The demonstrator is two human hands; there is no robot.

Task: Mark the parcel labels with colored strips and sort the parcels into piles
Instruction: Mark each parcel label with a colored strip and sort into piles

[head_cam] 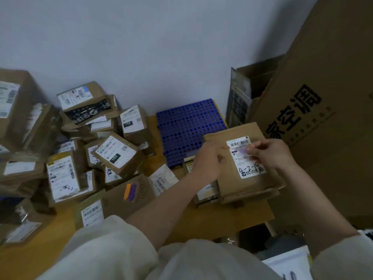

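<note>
two hands at work: both sit over one flat brown parcel [245, 164] at about 3 o'clock on the wooden tabletop [212, 221].
parcel: lies flat on top of a short stack of other parcels, label [245, 158] facing up, handwriting along the label's lower end.
right hand [271, 153]: fingertips pinch a pale purple strip [242, 152] and lay it across the upper part of the label; this grip is closed on the strip.
left hand [207, 159]: curled at the parcel's 9 o'clock edge, apparently steadying it; whether the fingers actually clasp the edge i cannot tell.
step in hand: marking, judged from the strip sitting on the label with fingers on it.
next move: likely press the strip flat along its length, let go, then carry the parcel to its pile; the purple colour should decide which one.
spare strips: an orange and a purple strip [130, 191] stuck side by side on a cardboard piece at 6 o'clock of the heap.
unsorted heap [80, 150]: many boxes and mailers piled from 8 to 11 o'clock, well apart from the parcel in hand.
blue perforated mat [181, 128]: at 12 o'clock, against the wall, just behind the parcel.
big carton [323, 118]: stands at 2 o'clock with printed characters.
</note>
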